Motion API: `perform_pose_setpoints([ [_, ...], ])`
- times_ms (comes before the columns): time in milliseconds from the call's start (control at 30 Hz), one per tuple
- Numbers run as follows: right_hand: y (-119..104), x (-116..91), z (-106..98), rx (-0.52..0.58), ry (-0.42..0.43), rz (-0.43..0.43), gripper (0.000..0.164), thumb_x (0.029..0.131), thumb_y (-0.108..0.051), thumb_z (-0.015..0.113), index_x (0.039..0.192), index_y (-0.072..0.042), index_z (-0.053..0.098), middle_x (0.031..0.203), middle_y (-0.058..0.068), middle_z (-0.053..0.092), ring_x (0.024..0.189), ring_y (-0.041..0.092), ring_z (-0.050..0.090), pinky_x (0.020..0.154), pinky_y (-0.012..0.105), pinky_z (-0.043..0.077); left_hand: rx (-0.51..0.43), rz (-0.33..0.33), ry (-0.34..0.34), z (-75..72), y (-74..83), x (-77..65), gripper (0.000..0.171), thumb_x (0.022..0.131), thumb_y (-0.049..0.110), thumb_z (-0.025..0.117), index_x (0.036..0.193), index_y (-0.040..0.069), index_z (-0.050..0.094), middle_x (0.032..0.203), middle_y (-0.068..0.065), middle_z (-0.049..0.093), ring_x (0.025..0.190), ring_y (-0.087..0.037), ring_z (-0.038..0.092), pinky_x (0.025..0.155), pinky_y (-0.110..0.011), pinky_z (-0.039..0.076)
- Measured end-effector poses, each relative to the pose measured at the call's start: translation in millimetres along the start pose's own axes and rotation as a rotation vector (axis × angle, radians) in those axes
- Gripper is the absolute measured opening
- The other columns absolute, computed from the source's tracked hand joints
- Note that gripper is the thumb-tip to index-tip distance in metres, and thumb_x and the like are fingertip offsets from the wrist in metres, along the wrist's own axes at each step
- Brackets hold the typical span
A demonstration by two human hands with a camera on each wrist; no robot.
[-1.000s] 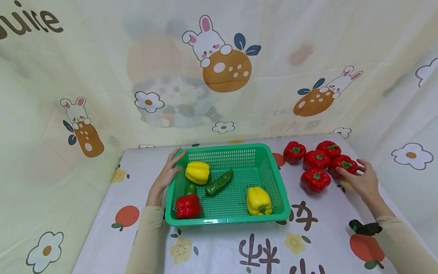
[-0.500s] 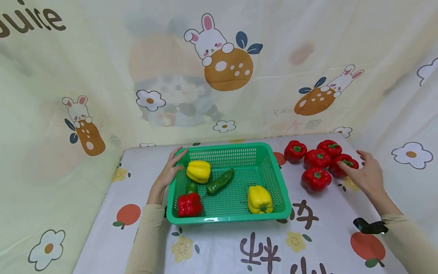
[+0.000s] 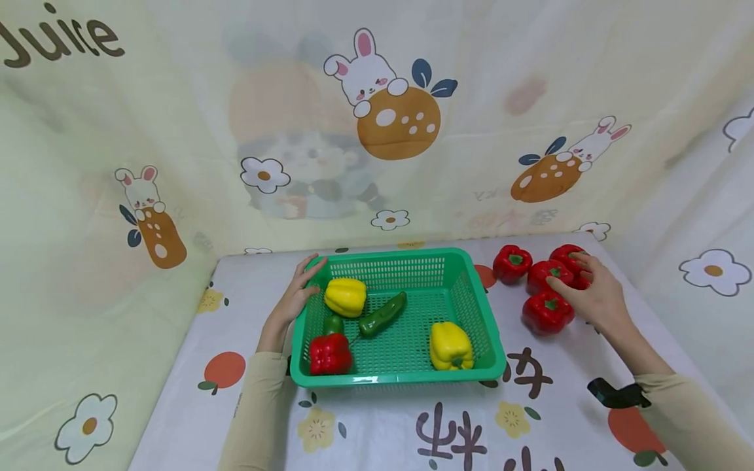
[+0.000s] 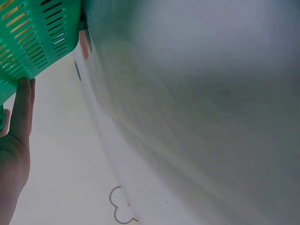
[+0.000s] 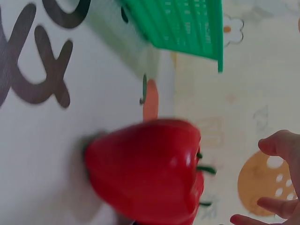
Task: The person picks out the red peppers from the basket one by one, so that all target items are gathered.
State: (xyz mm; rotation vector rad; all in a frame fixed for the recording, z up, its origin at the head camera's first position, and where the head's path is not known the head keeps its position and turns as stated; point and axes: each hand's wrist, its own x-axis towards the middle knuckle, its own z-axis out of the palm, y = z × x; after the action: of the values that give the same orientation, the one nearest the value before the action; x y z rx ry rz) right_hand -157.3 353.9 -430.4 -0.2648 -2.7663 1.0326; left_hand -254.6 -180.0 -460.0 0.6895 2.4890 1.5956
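In the head view my left hand [image 3: 293,296] holds the left rim of a green plastic basket [image 3: 393,378]; the left wrist view shows straight fingers [image 4: 22,110] against its outer wall. My right hand [image 3: 597,294] reaches over a cluster of red bell peppers, fingers spread, above the far-right red bell pepper [image 3: 567,255] and the middle one [image 3: 544,273]. The right wrist view has these fingers apart from the near red bell pepper [image 5: 145,168]. Inside the basket lie a red bell pepper [image 3: 331,354], two yellow bell peppers [image 3: 345,297] and a long green pepper [image 3: 383,315].
Another small green vegetable [image 3: 333,325], partly hidden, lies in the basket behind its red pepper. A red bell pepper [image 3: 512,263] stands at the cluster's left and another [image 3: 548,313] at its front. Patterned cloth [image 3: 306,203] hangs behind the printed tabletop [image 3: 377,432].
My right hand leaves the rightmost red pepper, lifting slightly right, then moves left over the cluster's middle. My left hand stays at the basket's rim. The head view shifts slightly.
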Motion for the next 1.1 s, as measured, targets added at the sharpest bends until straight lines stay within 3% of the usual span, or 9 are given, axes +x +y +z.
perform_pose_setpoints([
  [233, -29, -7, 10, 0.032, -0.025, -0.012, 0.082, 0.091, -0.039, 0.068, 0.153, -0.002, 0.028, 0.145, 0.034, 0.037, 0.126, 0.055, 0.038, 0.082, 0.067, 0.048, 0.004, -0.015, 0.001, -1.5, 3.5, 0.3, 0.062, 0.089, -0.01, 0.045, 0.15, -0.005, 0.033, 0.161, -0.023, 0.009, 0.148, -0.042, 0.004, 0.112, -0.067, 0.008],
  [500, -65, -16, 31, 0.047, -0.034, -0.092, 0.08, 0.09, -0.042, 0.067, 0.151, -0.003, 0.033, 0.144, 0.031, 0.043, 0.126, 0.05, 0.043, 0.09, 0.068, 0.044, -0.009, -0.012, 0.0, -2.1, 5.2, 1.6, 0.062, 0.089, -0.011, 0.045, 0.15, -0.006, 0.032, 0.161, -0.024, 0.008, 0.148, -0.043, 0.003, 0.112, -0.067, 0.007],
  [767, -99, -18, 50, 0.157, -0.079, -0.118, 0.076, 0.091, -0.038, 0.068, 0.15, -0.004, 0.035, 0.144, 0.029, 0.044, 0.125, 0.047, 0.046, 0.094, 0.063, 0.045, -0.01, -0.009, 0.0, -1.8, 3.9, 2.1, 0.062, 0.089, -0.011, 0.045, 0.15, -0.006, 0.033, 0.161, -0.024, 0.008, 0.147, -0.043, 0.003, 0.112, -0.067, 0.007],
  [1100, -119, -17, 83, 0.226, -0.136, -0.153, 0.071, 0.091, -0.036, 0.068, 0.148, -0.004, 0.039, 0.145, 0.025, 0.046, 0.128, 0.044, 0.047, 0.098, 0.061, 0.043, -0.005, -0.016, 0.003, 0.6, -0.9, 0.6, 0.064, 0.088, -0.01, 0.047, 0.15, -0.005, 0.034, 0.16, -0.026, 0.008, 0.147, -0.045, 0.004, 0.111, -0.069, 0.007],
])
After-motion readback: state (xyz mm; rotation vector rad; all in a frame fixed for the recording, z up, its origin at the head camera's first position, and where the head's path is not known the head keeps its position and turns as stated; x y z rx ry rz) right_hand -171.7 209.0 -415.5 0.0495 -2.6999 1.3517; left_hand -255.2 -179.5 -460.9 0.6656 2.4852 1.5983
